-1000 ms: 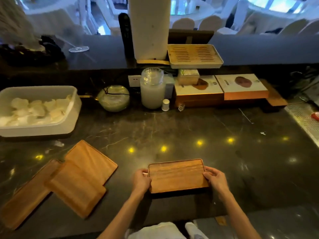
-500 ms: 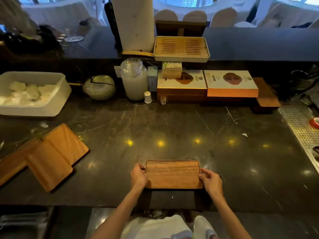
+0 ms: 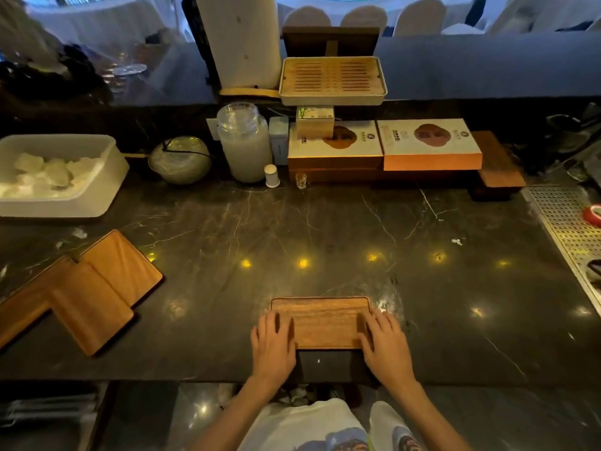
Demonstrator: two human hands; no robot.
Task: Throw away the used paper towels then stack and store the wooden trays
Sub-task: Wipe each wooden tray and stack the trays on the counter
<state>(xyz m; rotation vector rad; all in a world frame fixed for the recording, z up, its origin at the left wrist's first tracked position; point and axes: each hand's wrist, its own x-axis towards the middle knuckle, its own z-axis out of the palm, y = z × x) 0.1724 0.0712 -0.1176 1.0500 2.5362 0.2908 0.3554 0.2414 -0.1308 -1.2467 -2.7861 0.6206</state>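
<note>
Two hands are laid flat, fingers spread, on the ends of a wooden tray (image 3: 320, 322) lying near the front edge of the dark marble counter (image 3: 325, 229): the left hand (image 3: 272, 345) and right hand (image 3: 385, 345) grip nothing. Three more trays (image 3: 97, 288) are overlapped at the left.

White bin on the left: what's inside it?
The white bin holds a heap of crumpled white paper towels. Its bottom, and anything beneath the heap, is covered.
</note>
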